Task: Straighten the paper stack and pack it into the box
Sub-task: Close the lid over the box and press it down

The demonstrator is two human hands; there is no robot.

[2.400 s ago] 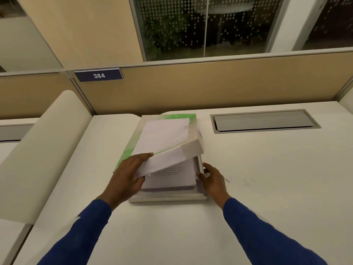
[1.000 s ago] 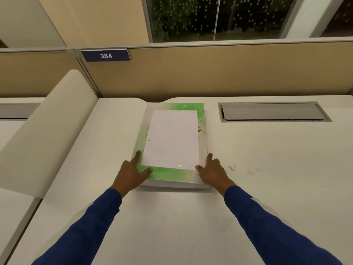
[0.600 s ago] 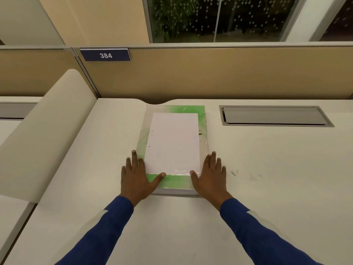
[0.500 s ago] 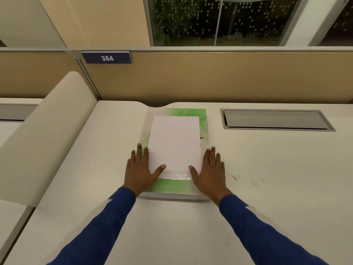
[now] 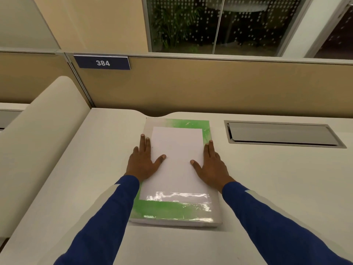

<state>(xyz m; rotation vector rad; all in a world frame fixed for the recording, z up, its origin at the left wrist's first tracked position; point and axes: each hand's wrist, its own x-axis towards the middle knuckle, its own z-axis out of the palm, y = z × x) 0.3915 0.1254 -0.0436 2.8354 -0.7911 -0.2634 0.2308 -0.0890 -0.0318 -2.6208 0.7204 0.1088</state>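
A flat box [image 5: 172,209] with a green and white lid lies shut in the middle of the desk, long side pointing away from me. A white sheet [image 5: 176,161] is taped to the lid with clear tape along its near edge. My left hand [image 5: 144,159] lies flat on the lid's left side, fingers straight, thumb on the white sheet. My right hand [image 5: 211,167] lies flat along the lid's right edge, thumb also on the sheet. Neither hand grips anything. The paper stack is hidden inside the box.
A grey cable hatch [image 5: 282,133] is set into the desk [image 5: 277,188] to the right of the box. A tan partition [image 5: 210,85] with a blue sign "384" [image 5: 102,62] closes the back. A rounded cream divider [image 5: 34,142] rises on the left.
The lid came down over the papers and the box is now shut. Both hands went from the near corners to lying flat, then slid further up the lid's sides.
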